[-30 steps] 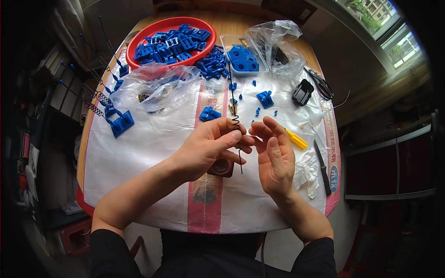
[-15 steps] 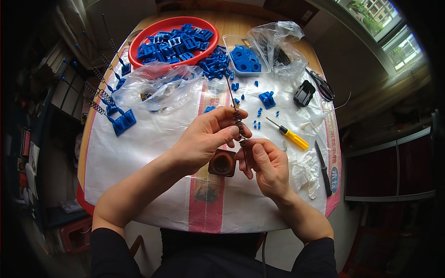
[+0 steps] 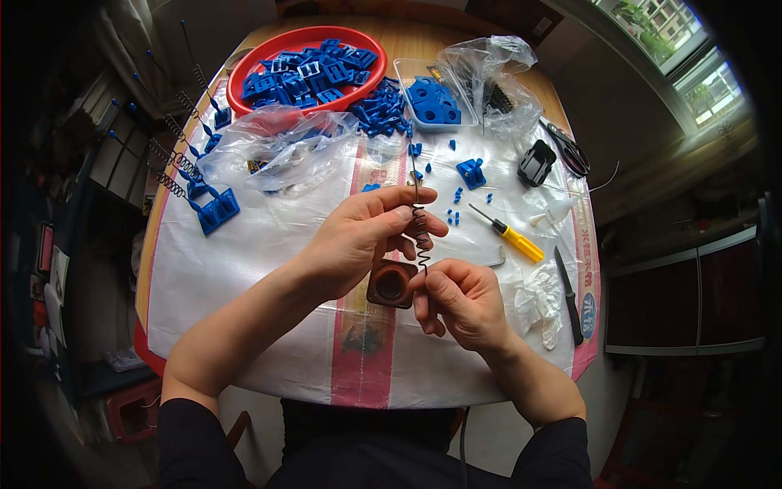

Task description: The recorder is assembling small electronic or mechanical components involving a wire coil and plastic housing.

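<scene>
Between my hands stands a thin dark wire spring (image 3: pixel 422 239), its coils in the middle and a straight stem rising from the top. My left hand (image 3: pixel 368 232) pinches it at the upper end of the coils, thumb against forefinger. Lower down, my right hand (image 3: pixel 460 295) closes thumb and fingers on the spring's bottom end. Just below and left of the coils sits a brown square block with a round hollow (image 3: pixel 391 284), partly behind my fingers. Small blue plastic pieces (image 3: pixel 453 218) and a blue base plate (image 3: pixel 471 174) lie beyond my hands.
A red basin (image 3: pixel 236 90) of blue parts stands at the back, beside a clear tub (image 3: pixel 448 122). Plastic bags (image 3: pixel 281 155) lie around. Assembled blue bases with springs (image 3: pixel 218 212) line the left edge. At right are a yellow screwdriver (image 3: pixel 521 243), knife (image 3: pixel 568 297), scissors (image 3: pixel 570 151) and crumpled tissue (image 3: pixel 538 306).
My right hand has slid down to the spring's lower end, and more coils now show between my hands. My left hand has shifted its pinch to the top of the coils.
</scene>
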The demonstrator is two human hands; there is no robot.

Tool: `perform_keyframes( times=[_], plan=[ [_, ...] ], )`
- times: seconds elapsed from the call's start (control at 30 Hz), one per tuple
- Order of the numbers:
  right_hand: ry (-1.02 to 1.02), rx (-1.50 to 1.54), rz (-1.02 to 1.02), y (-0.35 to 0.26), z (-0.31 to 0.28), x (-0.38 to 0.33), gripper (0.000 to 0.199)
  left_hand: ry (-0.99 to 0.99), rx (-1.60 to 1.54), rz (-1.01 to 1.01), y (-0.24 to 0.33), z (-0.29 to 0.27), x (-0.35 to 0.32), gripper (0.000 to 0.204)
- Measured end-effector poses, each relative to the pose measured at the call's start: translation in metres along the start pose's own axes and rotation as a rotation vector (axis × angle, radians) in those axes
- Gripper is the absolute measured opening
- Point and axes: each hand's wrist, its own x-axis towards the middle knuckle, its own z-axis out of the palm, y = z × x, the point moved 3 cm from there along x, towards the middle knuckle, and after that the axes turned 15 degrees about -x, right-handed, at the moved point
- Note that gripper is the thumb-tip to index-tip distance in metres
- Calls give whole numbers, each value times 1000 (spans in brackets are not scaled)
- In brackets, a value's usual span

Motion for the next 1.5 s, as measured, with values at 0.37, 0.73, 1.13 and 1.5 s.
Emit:
perform_keyframes(
  times=[0.37, 0.73, 1.13, 1.5],
  plan=[
    [-105, 153, 33, 0, 3, -1, 36, 20, -208, -52, 0, -5, 1, 38],
    [-149, 245, 41, 4, 1, -1, 39, 15, -194, -57, -2, -7, 1, 34],
    [-101, 237, 41, 4, -1, 0, 39, -68, -21, -13, -2, 8, -3, 24],
    [100, -251, 23, -11, -4, -2, 23, 65, 506, 157, 11, 24, -13, 28]
  ],
)
